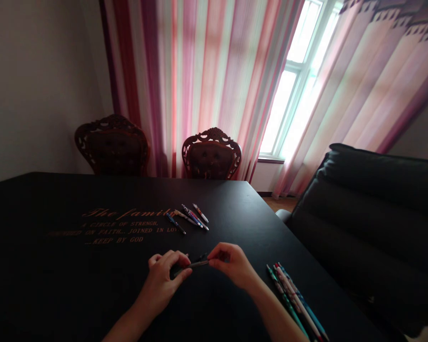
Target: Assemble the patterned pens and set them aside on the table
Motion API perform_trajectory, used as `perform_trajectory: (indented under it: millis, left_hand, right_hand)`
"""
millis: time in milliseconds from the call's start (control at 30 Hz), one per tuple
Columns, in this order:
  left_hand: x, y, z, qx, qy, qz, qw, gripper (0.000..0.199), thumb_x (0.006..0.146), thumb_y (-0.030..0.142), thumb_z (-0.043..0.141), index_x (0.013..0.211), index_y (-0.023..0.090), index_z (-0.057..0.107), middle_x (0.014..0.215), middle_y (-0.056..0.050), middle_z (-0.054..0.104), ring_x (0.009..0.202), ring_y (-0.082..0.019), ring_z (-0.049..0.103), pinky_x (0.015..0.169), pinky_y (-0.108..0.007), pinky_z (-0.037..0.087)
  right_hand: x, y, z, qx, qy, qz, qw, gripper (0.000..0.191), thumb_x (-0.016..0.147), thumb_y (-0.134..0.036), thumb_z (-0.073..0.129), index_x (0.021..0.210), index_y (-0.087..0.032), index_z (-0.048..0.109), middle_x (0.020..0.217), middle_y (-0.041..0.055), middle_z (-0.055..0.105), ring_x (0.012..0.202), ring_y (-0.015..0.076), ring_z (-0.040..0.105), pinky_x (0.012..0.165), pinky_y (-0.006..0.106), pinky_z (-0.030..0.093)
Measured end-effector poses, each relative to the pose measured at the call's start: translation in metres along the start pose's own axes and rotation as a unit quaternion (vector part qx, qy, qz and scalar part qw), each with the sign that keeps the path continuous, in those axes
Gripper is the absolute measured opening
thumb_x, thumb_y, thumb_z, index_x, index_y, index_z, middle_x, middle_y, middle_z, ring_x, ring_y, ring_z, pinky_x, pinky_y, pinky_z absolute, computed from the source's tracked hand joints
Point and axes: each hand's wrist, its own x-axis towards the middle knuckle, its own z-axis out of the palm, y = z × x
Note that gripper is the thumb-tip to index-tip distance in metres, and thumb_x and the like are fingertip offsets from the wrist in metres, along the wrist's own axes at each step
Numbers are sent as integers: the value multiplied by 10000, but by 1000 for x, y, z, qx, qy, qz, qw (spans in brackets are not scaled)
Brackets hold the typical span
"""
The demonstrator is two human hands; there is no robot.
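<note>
Between my two hands, just above the dark table (pixel 103 285), is a slim pen (pixel 199 263) held nearly level. My left hand (pixel 167 270) grips one end of it between thumb and fingers. At the other end, the thumb and forefinger of my right hand (pixel 233 265) pinch the tip. A small dark piece shows behind the pen near the right fingertips; its kind is too dim to make out. Farther back lies a loose group of several pens (pixel 191 217), with a dark blue pen (pixel 176 223) at its left side.
Several longer pens or pencils (pixel 294 299) lie side by side at the right front, near my right forearm. Gold lettering (pixel 121 225) marks the tabletop at left. Two carved chairs (pixel 212 154) stand beyond the far edge, and a black leather armchair (pixel 371 223) is at right.
</note>
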Motion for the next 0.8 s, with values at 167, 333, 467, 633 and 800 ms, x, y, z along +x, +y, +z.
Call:
perform_trajectory:
  millis: [167,333,467,633,800]
  left_hand:
    - [-2,5,5,9,-12,5,1000,101,864,382,618,917,298,636,945,50,690,1067,-233,608,985,-451,259]
    - [-2,5,2,64,15,27,997,174,816,342,689,975,307,629,985,39,676,1017,-222,592,938,-433,260]
    - [-2,2,-2,148,54,20,987,147,774,205,692,894,280,653,1024,5,645,1051,-243,546,917,-457,240]
    - [-1,-3,-1,174,56,9,983,103,819,176,616,823,266,666,987,-5,634,1025,-229,534,893,-455,244]
    - [2,-1,-4,159,82,-23,984,87,850,218,606,822,269,672,998,0,650,1031,-221,533,879,-435,249]
  right_hand:
    - [-5,-2,18,18,-30,-2,999,172,730,-260,745,892,-201,741,749,-7,655,652,129,509,602,246,396]
    - [-2,4,15,11,-22,5,1000,153,734,-243,720,879,-199,742,730,-10,641,646,130,507,596,246,390]
    - [6,13,-6,18,49,7,999,160,755,-275,682,880,-185,722,739,1,640,683,149,542,634,262,407]
    - [13,25,-34,26,117,8,993,192,728,-325,687,841,-171,714,721,9,628,685,157,527,650,280,398]
    - [14,29,-42,61,113,24,991,221,698,-360,700,805,-167,698,666,-9,597,634,140,507,592,261,363]
